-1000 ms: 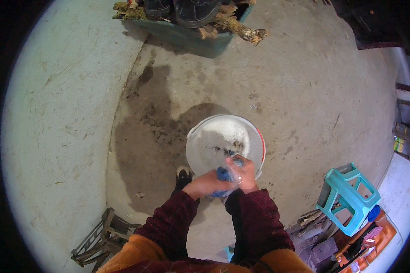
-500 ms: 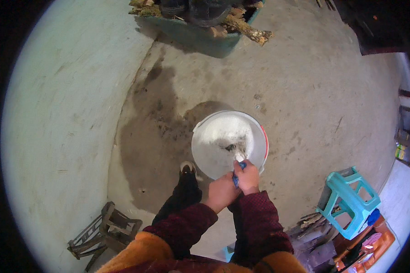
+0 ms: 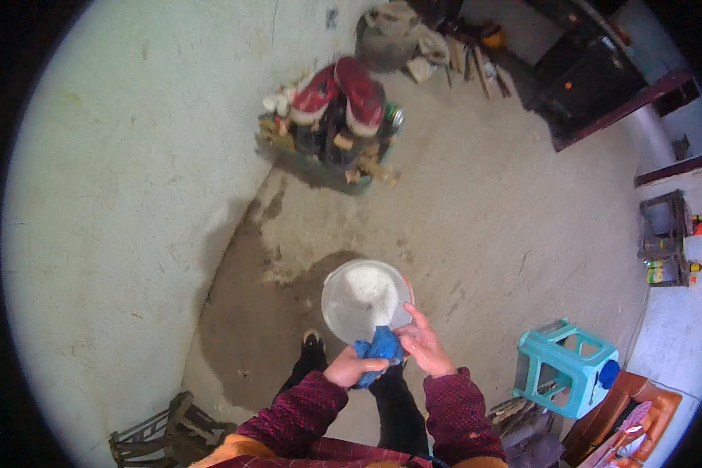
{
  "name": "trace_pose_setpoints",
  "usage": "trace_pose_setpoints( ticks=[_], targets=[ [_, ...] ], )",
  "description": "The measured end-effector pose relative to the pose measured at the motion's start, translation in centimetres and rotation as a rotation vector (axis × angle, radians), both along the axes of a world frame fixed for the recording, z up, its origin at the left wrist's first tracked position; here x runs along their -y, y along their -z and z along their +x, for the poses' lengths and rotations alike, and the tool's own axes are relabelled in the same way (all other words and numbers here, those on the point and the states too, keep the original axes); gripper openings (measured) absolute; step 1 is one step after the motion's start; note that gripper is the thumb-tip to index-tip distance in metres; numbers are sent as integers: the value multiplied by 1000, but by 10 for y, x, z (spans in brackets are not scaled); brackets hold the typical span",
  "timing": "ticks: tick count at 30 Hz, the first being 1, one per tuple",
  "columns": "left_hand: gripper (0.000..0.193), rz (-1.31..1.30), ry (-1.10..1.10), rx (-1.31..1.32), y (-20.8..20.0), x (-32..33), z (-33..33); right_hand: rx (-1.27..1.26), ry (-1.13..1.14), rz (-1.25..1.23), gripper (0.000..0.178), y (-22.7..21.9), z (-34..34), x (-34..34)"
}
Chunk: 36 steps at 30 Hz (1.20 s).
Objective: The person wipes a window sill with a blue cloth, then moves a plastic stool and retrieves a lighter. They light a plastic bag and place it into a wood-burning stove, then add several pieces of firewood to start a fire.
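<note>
A crumpled blue cloth (image 3: 382,343) is bunched in my left hand (image 3: 349,368), whose fingers are closed round it. My right hand (image 3: 427,345) is at the cloth's right side with its fingers stretched out and apart; its thumb side is close to the cloth, and I cannot tell whether they touch. Just beyond both hands, a white bucket (image 3: 336,310) stands on the floor, with white foam (image 3: 370,285) on the water in it. The cloth hangs over the near rim and hides part of it.
A green tub (image 3: 320,173) with wood pieces and red-and-white shoes (image 3: 363,97) stands ahead by the wall. A turquoise stool (image 3: 565,366) is at right, beside an orange-brown container (image 3: 647,413). A dark wooden chair (image 3: 164,433) is at lower left. Wet floor (image 3: 242,335) darkens the left.
Both hands gripped the cloth together over the bucket; now the right hand has let go and opened, and the cloth is bunched in the left. The view has tilted up, showing the shoes.
</note>
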<state>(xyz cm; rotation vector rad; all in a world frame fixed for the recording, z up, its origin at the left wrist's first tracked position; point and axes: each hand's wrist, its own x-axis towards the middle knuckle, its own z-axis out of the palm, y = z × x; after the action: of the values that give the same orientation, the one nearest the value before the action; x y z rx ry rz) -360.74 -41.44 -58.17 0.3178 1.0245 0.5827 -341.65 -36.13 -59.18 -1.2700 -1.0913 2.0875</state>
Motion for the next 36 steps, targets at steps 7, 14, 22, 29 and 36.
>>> trace_pose_setpoints(
  ticks=[7, 14, 22, 29, 36],
  targets=[
    [53, -200, -37, 648, -112, 11, 16, -504, -50, 79, 69, -109, -18, -7],
    [37, 150, 18, -26, -147, 23, 40, -132, 137, 192, 14, -118, -29, 10],
    [51, 376, 317, -1019, -161, 34, 70, 439, 85, 611, 10, -94, -32, 24],
    [50, 414, 323, -1219, -178, 40, 69, 616, 32, 625, 14, -110, -49, 18],
    [48, 668, 98, -1321, -208, 52, -16, 336, 30, 438, 52, -149, -85, 17]
  ],
)
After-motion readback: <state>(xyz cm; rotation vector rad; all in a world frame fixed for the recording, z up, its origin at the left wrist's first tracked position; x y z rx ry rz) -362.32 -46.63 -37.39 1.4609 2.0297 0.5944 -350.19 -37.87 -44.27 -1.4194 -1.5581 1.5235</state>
